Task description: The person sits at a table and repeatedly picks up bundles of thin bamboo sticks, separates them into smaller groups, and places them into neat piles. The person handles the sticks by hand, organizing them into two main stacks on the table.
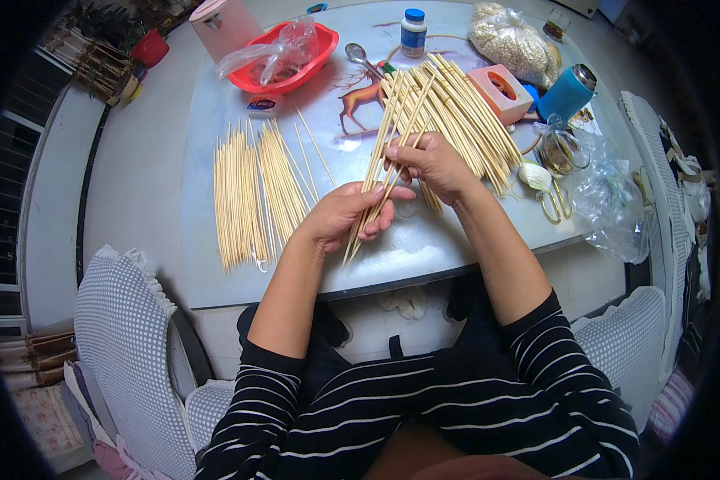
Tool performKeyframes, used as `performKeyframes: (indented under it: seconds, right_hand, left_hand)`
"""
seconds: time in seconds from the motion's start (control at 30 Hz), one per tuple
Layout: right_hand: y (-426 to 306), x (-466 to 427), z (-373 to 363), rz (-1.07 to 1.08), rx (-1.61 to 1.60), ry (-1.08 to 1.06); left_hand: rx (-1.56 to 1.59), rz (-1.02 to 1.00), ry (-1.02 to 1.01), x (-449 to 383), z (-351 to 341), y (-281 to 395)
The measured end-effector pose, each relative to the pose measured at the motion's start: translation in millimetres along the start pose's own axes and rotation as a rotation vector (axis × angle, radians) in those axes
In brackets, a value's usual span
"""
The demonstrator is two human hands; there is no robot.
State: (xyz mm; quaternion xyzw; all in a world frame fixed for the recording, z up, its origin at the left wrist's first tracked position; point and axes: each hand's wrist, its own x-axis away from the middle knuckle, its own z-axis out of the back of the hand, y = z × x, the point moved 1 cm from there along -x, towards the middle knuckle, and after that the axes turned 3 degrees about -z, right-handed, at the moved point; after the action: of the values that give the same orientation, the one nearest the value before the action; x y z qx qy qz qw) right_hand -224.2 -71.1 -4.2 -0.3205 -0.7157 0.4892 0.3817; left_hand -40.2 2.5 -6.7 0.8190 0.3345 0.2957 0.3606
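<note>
My left hand (354,216) holds the lower, pointed part of a few bamboo skewers (374,162) between thumb and fingers. Higher up, my right hand (423,159) pinches some of the same skewers, which fan apart at their upper ends. Behind and to the right of my hands lies a large pile of bamboo skewers (456,114). At the left of the table, more skewers lie side by side in two groups, one at the far left (237,204) and one beside it (281,186). A few single skewers lie loose between that second group and my left hand.
On the table (216,294) stand a red basin (327,51) with plastic bags, a white bottle (413,33), a pink tissue box (498,93), a blue flask (567,93) and a glass cup (558,150). Scissors (555,204) and a plastic bag (612,198) lie at the right. Cushioned chairs flank me.
</note>
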Motion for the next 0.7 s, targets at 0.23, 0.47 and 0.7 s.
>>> performKeyframes:
  seconds: [0.23, 0.47, 0.7]
  right_hand:
    - [-3.5, 0.8, -2.0, -0.002, 0.007, 0.009]
    - [-0.7, 0.5, -5.6, 0.012, -0.043, -0.016]
    - [-0.3, 1.7, -8.4, 0.008, -0.019, -0.06]
  left_hand:
    - [-0.007, 0.007, 0.005, -0.7, 2.6, -1.9]
    - [-0.011, -0.005, -0.002, 0.2, 0.4, 0.7]
    - [0.016, -0.008, -0.021, -1.5, 2.0, -1.4]
